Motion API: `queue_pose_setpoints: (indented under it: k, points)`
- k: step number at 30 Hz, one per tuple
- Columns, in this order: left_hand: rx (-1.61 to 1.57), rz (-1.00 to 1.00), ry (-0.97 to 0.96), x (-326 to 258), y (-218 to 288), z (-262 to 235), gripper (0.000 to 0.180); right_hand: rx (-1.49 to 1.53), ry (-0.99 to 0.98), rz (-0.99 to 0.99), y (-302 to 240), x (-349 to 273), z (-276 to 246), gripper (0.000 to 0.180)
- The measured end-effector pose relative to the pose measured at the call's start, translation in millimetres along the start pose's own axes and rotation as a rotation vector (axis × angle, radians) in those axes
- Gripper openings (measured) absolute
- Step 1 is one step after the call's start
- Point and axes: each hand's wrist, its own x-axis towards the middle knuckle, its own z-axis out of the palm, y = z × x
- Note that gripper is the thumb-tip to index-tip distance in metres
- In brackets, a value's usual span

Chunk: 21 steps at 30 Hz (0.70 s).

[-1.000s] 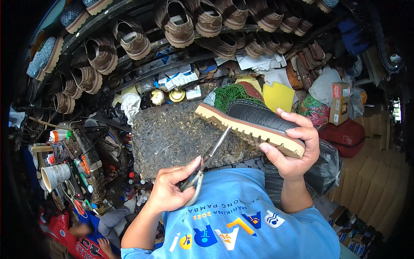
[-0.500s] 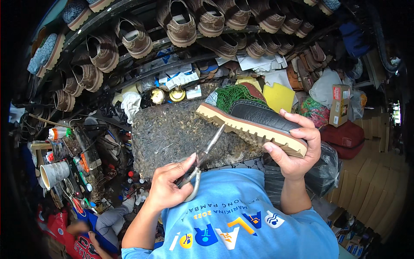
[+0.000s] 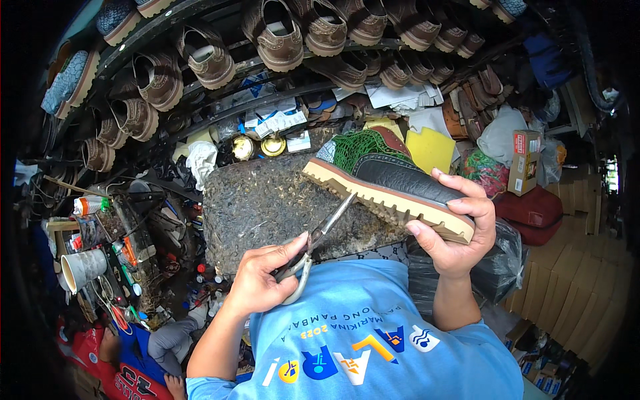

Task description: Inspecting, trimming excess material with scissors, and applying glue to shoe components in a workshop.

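Observation:
My left hand [image 3: 265, 275] is closed around the handles of a pair of scissors [image 3: 327, 227]. Their blade tips reach up to the tan lugged edge of the sole; whether they cut or only touch it I cannot make out. My right hand [image 3: 460, 223] grips the toe end of a shoe [image 3: 393, 175], thumb against the sole and fingers over the black leather upper. The shoe lies on its side, heel pointing left, with green netting and a brown collar on its upper. Beneath it is a dark, rough work block [image 3: 253, 207].
Racks of brown shoes [image 3: 273, 40] curve above the block. Two round tins [image 3: 273, 145], a white crumpled cloth [image 3: 201, 163] and yellow sheets [image 3: 430, 150] lie beyond it. A white cup [image 3: 84, 270] and tools clutter the left. Another person in red [image 3: 127, 373] sits at lower left.
The scissors in my left hand have moved slightly right along the sole edge. My right hand and the shoe have hardly moved. The other person at lower left has shifted.

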Motion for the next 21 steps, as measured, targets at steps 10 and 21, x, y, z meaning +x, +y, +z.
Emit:
queue_pose_setpoints:
  k: [10, 21]
  points:
    - [-0.102, 0.006, -0.023, 2.3, -6.6, 0.5, 0.075, 0.006, 0.008, 0.003, 1.3, -0.3, -0.1, 0.052]
    - [0.041, 0.159, 0.103, 0.2, -12.6, 7.9, 0.07, 0.033, -0.001, -0.003, 1.5, 0.7, -0.2, 0.053]
